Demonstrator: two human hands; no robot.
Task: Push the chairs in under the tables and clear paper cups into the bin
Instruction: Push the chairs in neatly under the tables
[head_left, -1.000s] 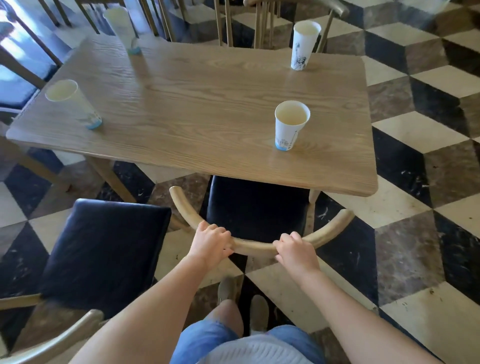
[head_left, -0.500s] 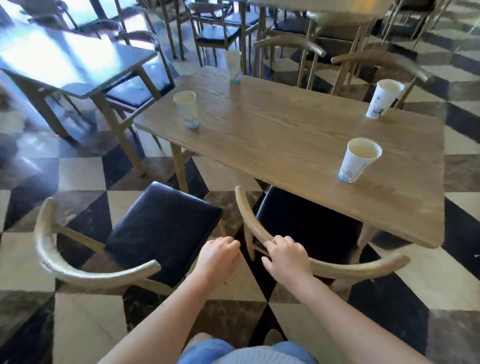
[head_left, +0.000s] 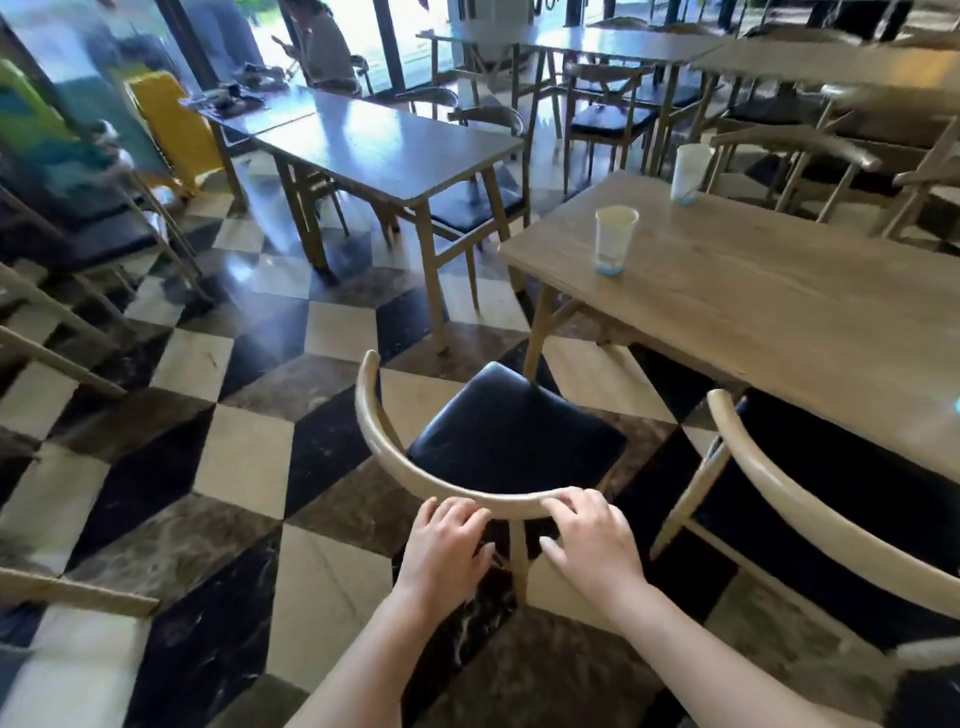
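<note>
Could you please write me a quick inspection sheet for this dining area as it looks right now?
Surface: wooden table on the right, bare apart from cups.
Job's things: near chair stands out from the table, seat fully exposed; right chair has its seat partly under the table; two paper cups, near cup and far cup, stand upright on the table. No bin in view.
Clutter: nothing seen.
Hands: left hand and right hand both rest on the near chair's curved backrest, fingers over the rail.
Cables: nothing seen.
Surroundings: checkered floor; grey table and more chairs behind; seated person far back.
</note>
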